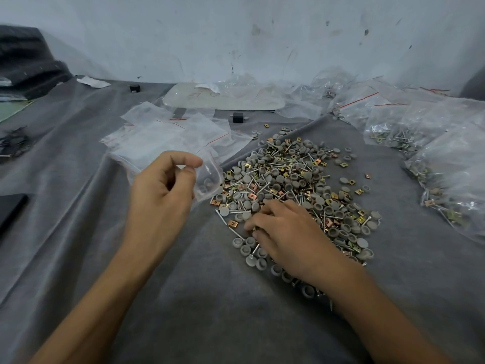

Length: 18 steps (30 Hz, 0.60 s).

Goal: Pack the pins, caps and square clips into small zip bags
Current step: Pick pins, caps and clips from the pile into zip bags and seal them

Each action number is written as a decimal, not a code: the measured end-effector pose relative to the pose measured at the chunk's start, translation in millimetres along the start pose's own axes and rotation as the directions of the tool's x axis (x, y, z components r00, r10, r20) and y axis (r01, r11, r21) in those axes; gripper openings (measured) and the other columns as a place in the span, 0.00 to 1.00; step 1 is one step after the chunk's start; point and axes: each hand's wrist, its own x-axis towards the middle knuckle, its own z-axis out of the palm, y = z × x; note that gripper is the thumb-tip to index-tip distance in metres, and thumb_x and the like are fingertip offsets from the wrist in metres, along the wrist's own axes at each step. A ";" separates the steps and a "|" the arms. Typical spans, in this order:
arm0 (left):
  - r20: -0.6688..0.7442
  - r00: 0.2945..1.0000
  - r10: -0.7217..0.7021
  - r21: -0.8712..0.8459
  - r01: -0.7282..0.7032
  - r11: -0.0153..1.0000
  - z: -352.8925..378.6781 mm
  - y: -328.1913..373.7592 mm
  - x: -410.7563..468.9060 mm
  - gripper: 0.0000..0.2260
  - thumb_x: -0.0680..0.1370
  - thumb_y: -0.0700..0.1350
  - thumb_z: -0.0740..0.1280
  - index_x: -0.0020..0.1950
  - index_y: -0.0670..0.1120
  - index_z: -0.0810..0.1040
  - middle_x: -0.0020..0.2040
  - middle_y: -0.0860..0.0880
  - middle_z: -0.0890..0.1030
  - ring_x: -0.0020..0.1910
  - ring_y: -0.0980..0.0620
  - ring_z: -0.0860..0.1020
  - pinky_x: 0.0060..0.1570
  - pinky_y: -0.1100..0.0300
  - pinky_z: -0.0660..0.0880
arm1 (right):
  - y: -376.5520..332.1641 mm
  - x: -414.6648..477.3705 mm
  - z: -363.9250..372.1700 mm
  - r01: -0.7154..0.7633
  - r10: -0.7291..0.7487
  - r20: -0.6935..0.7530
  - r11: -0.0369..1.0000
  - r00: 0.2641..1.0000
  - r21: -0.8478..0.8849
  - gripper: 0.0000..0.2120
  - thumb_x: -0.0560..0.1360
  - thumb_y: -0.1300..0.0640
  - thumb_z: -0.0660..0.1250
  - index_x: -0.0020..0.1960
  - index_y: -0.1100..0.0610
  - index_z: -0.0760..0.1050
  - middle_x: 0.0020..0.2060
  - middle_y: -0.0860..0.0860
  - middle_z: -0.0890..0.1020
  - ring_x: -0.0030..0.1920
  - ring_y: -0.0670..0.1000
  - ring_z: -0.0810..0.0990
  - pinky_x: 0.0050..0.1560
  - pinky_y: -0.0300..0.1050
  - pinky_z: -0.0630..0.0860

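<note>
Grey cloth point(210, 298): most of the pile point(294, 179) is left unpacked, with filled bags point(446, 153) heaped at its right edge. A zip bag point(208, 179) is pinched by the left hand point(162, 187); the right hand point(286, 232) is laid on the pile, its grasp not discernible.

left hand point(162, 185) pinches a small zip bag point(208, 179) just left of pile point(294, 177) | right hand point(286, 232) rests with bent fingers on pile's near-left edge, any hold hidden | pile: grey caps point(224, 211), pins point(236, 233), brass square clips point(351, 182), on grey cloth point(210, 298) | empty zip bags point(168, 137) behind-left of pile | filled bags point(425, 143) right of pile
</note>
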 end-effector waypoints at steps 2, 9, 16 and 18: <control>0.053 0.999 -0.007 0.029 0.005 1.000 5.2 -2.5 -4.4 0.12 0.81 0.37 0.64 0.46 0.54 0.81 0.33 0.40 0.75 0.29 0.50 0.69 0.27 0.59 0.67 | 3.5 -1.4 -1.7 -0.036 0.036 -0.019 0.999 0.999 0.011 0.08 0.82 0.48 0.62 0.58 0.44 0.77 0.58 0.44 0.74 0.61 0.50 0.69 0.67 0.50 0.65; 0.291 0.956 -0.049 0.078 0.027 0.997 12.2 -4.9 -14.6 0.07 0.77 0.50 0.64 0.50 0.58 0.81 0.29 0.49 0.79 0.27 0.57 0.74 0.29 0.67 0.68 | 3.1 -4.5 -4.4 -0.060 0.060 0.000 0.998 0.998 -0.017 0.07 0.82 0.46 0.61 0.57 0.45 0.74 0.56 0.44 0.72 0.59 0.49 0.67 0.65 0.48 0.65; 0.279 0.957 -0.076 0.041 0.067 0.997 10.5 -5.4 -13.4 0.10 0.81 0.41 0.67 0.49 0.56 0.82 0.29 0.49 0.79 0.32 0.42 0.77 0.30 0.63 0.68 | 3.5 -6.5 -6.9 -0.062 0.062 -0.004 0.997 0.998 0.037 0.03 0.81 0.48 0.63 0.50 0.45 0.70 0.54 0.43 0.72 0.58 0.48 0.66 0.66 0.48 0.65; 0.293 0.953 -0.075 0.056 0.061 0.997 10.9 -5.0 -13.9 0.11 0.81 0.40 0.66 0.49 0.57 0.82 0.29 0.49 0.80 0.30 0.46 0.76 0.29 0.64 0.68 | 4.2 -6.7 -5.2 -0.048 0.051 -0.046 0.997 0.998 0.057 0.04 0.81 0.49 0.63 0.49 0.45 0.69 0.53 0.42 0.72 0.57 0.46 0.65 0.64 0.46 0.66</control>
